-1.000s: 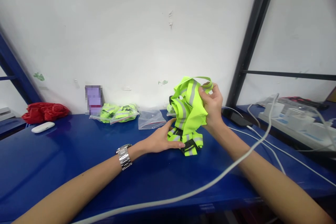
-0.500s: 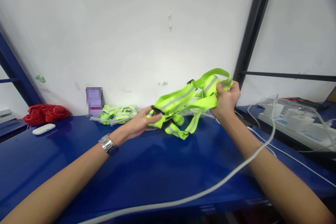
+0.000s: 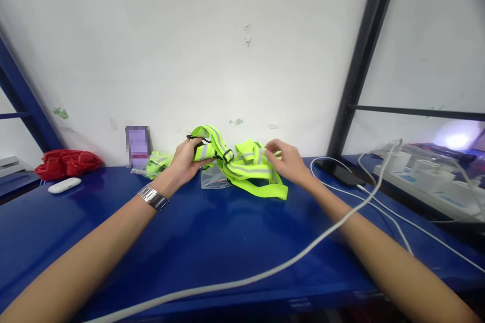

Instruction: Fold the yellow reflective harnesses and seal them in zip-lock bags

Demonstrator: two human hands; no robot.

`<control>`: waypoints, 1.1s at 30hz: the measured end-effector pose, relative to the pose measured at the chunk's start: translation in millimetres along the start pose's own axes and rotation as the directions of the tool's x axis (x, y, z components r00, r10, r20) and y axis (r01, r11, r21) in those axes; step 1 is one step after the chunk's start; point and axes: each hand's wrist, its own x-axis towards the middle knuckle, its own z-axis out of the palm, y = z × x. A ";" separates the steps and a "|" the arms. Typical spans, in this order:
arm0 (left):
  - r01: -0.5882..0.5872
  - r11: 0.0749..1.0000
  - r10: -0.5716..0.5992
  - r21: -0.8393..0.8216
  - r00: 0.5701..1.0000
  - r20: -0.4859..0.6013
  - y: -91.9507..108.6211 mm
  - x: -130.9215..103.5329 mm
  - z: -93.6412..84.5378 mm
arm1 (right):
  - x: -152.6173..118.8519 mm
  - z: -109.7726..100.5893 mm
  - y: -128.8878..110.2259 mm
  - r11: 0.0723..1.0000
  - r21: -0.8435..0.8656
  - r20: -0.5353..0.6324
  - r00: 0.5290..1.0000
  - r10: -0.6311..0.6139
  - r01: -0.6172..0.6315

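Neon straps stretched between two hands at the wall

From where I stand, the straps (image 3: 252, 169) are vivid yellow-green with silvery bands, twisted and looped rather than flat. A black buckle (image 3: 228, 156) sits near the middle, and a broad loop droops at the right end (rather like a loose ribbon). They are at the back of the blue table (image 3: 227, 242), close to the wall (image 3: 189, 60).

The left hand (image 3: 185, 161) is closed on their left end, thumb and fingers around the folds. The right hand (image 3: 286, 161) has its fingers bent at the other end; I can't tell whether they pinch the fabric or only touch it.

A clear bag (image 3: 216, 178) lies partly beneath the straps. Packed straps (image 3: 157, 162) sit just left of the left hand. Rightward, past the right hand, lie a dark phone (image 3: 339, 171) and the black post (image 3: 366, 55).

The wall limits room behind; toward the near edge, blue surface spreads widely between the forearms, with a white cable (image 3: 303, 252) arcing across the front of the view.
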 end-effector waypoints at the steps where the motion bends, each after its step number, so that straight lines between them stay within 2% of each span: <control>1: -0.009 0.999 0.008 0.035 1.000 0.023 -1.2 -4.2 1.6 | -2.1 1.2 -10.3 0.996 0.018 0.018 0.995 -0.093 0.093; 4: -0.024 0.986 0.010 0.164 0.996 0.085 -8.1 -16.8 7.9 | -10.4 7.9 -41.0 0.948 0.056 -0.050 0.950 -0.310 0.312; 6: -0.106 0.964 0.074 0.244 0.988 0.138 -13.5 -24.5 12.0 | -15.9 14.5 -57.9 0.921 0.095 -0.099 0.925 -0.368 0.377; 7: -0.194 0.936 0.142 0.295 0.972 0.189 -15.6 -28.2 13.7 | -18.1 17.9 -64.3 0.926 0.106 -0.124 0.929 -0.349 0.362; 9: -0.432 0.793 0.298 0.429 0.890 0.345 -18.1 -34.9 15.8 | -20.4 23.4 -72.0 0.957 0.110 -0.110 0.960 -0.256 0.268; 11: -0.615 0.575 0.380 0.540 0.785 0.489 -18.0 -40.3 16.3 | -19.8 25.2 -72.8 0.986 0.091 0.024 0.990 -0.140 0.137; 12: -0.660 0.473 0.389 0.584 0.751 0.533 -17.3 -42.1 16.0 | -18.5 24.2 -70.9 0.993 0.072 0.115 0.988 -0.103 0.095; 14: -0.686 0.334 0.376 0.646 0.726 0.576 -15.5 -43.7 14.1 | -13.9 18.2 -63.5 0.996 0.034 0.256 0.963 -0.085 0.079; 15: -0.685 0.295 0.351 0.666 0.726 0.592 -14.6 -43.4 12.5 | -10.9 13.7 -58.4 0.996 0.014 0.279 0.956 -0.088 0.087; 17: -0.679 0.252 0.276 0.689 0.733 0.622 -13.2 -41.5 8.1 | -4.5 3.5 -46.3 0.996 -0.048 0.217 0.974 -0.057 0.069; 19: -0.690 0.216 0.208 0.691 0.724 0.658 -12.9 -39.5 2.6 | 1.2 -5.2 -33.7 0.991 -0.131 0.086 0.996 0.005 0.007; 22: -0.752 0.103 0.174 0.651 0.658 0.732 -15.9 -38.4 -5.1 | 6.0 -11.9 -19.7 0.969 -0.243 0.009 0.999 0.050 -0.046; 25: -0.779 -0.026 0.209 0.626 0.608 0.765 -23.0 -38.5 -10.0 | 6.4 -15.6 -16.7 0.974 -0.216 -0.002 0.998 0.065 -0.064; 27: -0.781 -0.079 0.306 0.620 0.573 0.760 -28.2 -38.2 -11.5 | 5.1 -19.9 -20.7 0.993 -0.121 0.019 1.000 -0.002 0.005; 28: -0.785 -0.108 0.375 0.609 0.536 0.757 -30.4 -38.1 -11.8 | 4.2 -22.6 -24.1 0.997 -0.032 0.057 0.996 -0.070 0.072; 30: -0.797 -0.191 0.491 0.574 0.429 0.758 -33.3 -38.8 -11.6 | 2.0 -27.4 -32.9 0.957 0.215 0.142 0.964 -0.227 0.194; 32: -0.795 -0.301 0.544 0.526 0.310 0.780 -33.7 -41.7 -10.3 | -0.5 -29.1 -43.3 0.890 0.401 0.180 0.934 -0.310 0.218; 33: -0.790 -0.359 0.544 0.497 0.256 0.799 -33.1 -44.2 -9.2 | -1.8 -28.3 -48.6 0.879 0.432 0.169 0.939 -0.299 0.202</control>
